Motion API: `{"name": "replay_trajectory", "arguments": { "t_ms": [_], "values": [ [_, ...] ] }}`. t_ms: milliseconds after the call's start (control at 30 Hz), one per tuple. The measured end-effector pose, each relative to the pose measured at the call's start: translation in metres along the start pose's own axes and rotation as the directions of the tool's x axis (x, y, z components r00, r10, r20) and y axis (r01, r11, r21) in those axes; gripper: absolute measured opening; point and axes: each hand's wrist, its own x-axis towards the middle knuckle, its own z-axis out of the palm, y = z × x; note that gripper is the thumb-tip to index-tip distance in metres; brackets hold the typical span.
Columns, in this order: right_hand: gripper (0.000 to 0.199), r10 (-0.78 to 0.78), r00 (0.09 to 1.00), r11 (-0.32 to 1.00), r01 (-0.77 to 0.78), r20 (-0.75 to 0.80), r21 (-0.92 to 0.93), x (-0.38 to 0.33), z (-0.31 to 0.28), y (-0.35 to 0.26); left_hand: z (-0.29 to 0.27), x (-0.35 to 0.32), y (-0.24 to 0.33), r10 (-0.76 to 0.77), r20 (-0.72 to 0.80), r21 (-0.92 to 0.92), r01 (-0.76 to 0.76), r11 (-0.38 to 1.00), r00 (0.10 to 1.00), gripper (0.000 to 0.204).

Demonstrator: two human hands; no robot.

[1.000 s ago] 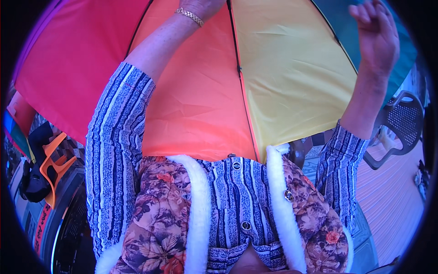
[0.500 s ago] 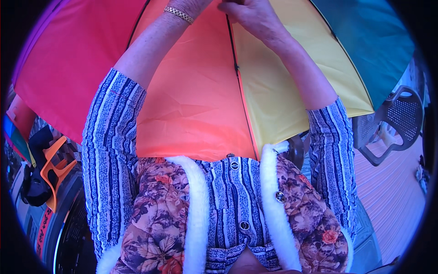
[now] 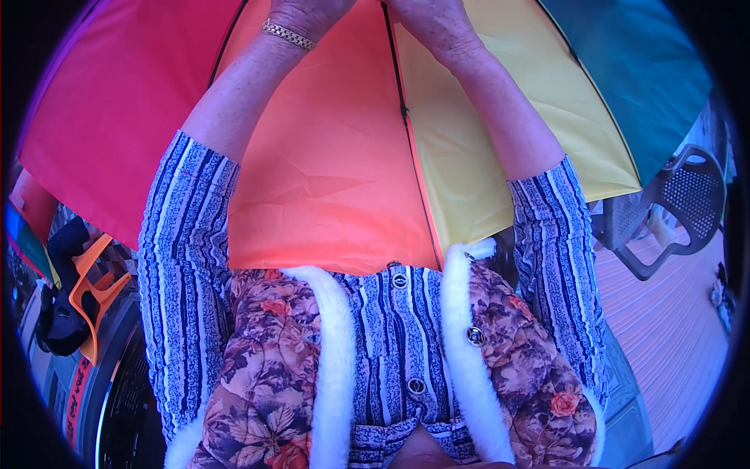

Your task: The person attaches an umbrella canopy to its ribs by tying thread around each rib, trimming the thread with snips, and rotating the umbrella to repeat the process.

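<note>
Both hands meet at the top edge, the left hand (image 3: 308, 12) and right hand (image 3: 426, 16) raised against the open rainbow umbrella (image 3: 328, 156), working its centre; their grip is cropped, so I cannot tell. Next likely needs steady support overhead.

Blue striped sleeves (image 3: 187, 258), floral fur-trimmed vest (image 3: 266, 375), gold bracelet (image 3: 289, 34).

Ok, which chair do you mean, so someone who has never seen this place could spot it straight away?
Start from the big open umbrella with its red, orange, yellow and teal panels that fills the upper part of the view. Follow its yellow and teal edge down to the right, over the pale plank floor. There stands the chair: dark grey plastic with a perforated back, the only seat in sight.
</note>
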Motion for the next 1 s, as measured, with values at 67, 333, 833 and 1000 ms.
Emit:
{"name": "replay_trajectory", "arguments": {
  "t_ms": [67, 333, 833, 1000],
  "values": [
    [0.012, 0.000, 1.000, 0.999, 0.001, -0.028, 0.035, 0.006, -0.004, 0.010, 0.003, 0.001, 0.001, 0.044, -0.010, -0.016, -0.044, 0.999, 0.999, 0.007],
    [0.009, -0.032, 0.989, 0.958, -0.010, -0.141, -0.287, 0.010, -0.008, 0.001, 0.003, 0.004, -0.005, -0.103, 0.046, -0.307, 0.112, 0.945, 0.994, 0.009],
    [0.011, -0.388, 0.912, 0.765, 0.237, -0.135, -0.599, 0.021, -0.012, 0.027, 0.011, 0.005, -0.007, -0.048, 0.054, -0.403, 0.066, 0.913, 0.997, 0.009],
    [0.011, 0.251, 0.957, 0.967, -0.240, -0.148, 0.091, 0.015, -0.010, -0.005, 0.009, 0.003, -0.011, -0.094, 0.087, -0.417, 0.122, 0.901, 0.992, 0.008]
  ]
}}
